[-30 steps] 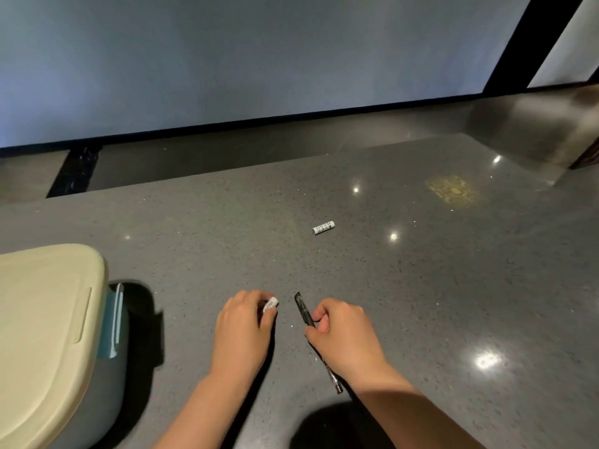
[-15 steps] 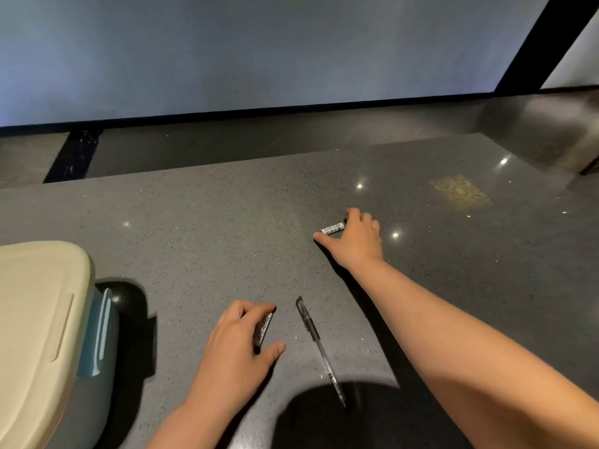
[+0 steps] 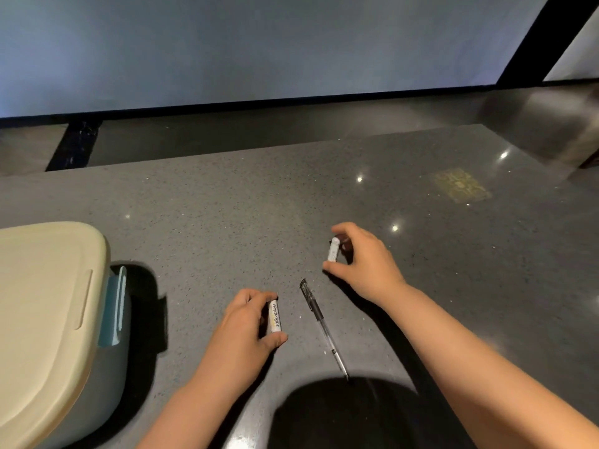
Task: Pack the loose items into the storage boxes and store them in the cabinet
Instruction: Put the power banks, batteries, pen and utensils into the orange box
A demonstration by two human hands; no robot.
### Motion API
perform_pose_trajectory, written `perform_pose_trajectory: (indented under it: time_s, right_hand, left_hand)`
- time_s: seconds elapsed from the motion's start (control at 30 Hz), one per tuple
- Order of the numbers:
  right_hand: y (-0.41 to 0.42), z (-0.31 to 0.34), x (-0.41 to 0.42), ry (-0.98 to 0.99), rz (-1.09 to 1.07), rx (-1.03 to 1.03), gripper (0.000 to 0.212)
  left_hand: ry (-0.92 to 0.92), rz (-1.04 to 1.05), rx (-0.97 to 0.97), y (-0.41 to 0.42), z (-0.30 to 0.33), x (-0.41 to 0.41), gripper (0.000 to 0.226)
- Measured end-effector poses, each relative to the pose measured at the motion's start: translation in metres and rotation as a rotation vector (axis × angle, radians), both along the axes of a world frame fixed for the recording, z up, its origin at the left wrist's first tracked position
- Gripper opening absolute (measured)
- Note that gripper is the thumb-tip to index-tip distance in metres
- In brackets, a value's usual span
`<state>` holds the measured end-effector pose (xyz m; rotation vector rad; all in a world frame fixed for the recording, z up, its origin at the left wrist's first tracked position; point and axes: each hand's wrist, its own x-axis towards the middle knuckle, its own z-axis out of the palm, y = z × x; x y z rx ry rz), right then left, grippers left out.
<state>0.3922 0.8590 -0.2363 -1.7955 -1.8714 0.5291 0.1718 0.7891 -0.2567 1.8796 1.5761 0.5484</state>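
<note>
On the surface: a pen (image 3: 321,322) lies flat on the speckled grey surface (image 3: 227,205), and every place below is told from this pen.
Pen: it is clear with a dark cap. The cap end points away from the person and the tip points back toward them. No hand touches it.
Left hand: the left hand (image 3: 241,335) is just to the left of the pen. Its fingers and thumb curl round a white battery (image 3: 275,316) and pinch it by its two ends.
White battery: it has dark letters down its side. It is near the pen's cap end but apart from it.
Right hand: the right hand (image 3: 364,264) is past the pen's cap end and a bit to the right. Its finger and thumb pinch a second battery (image 3: 333,249) by its two ends.
Second battery: it is white, and it is beyond the pen's cap.
Storage box: a storage box (image 3: 94,377) sits far to the left of the pen, past the left hand. It is pale blue with a cream lid (image 3: 42,303) shut on top and a blue clip (image 3: 113,306) on the side that faces the pen.
</note>
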Motion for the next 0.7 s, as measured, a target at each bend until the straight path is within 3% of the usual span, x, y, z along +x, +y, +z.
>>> perform_pose_trajectory:
  time_s: [0.23,0.47,0.7]
  right_hand:
    - [-0.086,0.001,0.011,-0.053,0.217,-0.174,0.061]
    - [-0.108,0.0,0.01,-0.083,0.204,-0.167,0.061]
    - [-0.126,0.014,0.003,-0.013,0.208,-0.119,0.069]
  left_hand:
    - [-0.013,0.024,0.077,-0.034,-0.001,0.011,0.058]
    - [-0.05,-0.004,0.116,-0.053,0.0,0.031,0.058]
    - [0.068,-0.024,0.128,-0.054,-0.002,0.029,0.061]
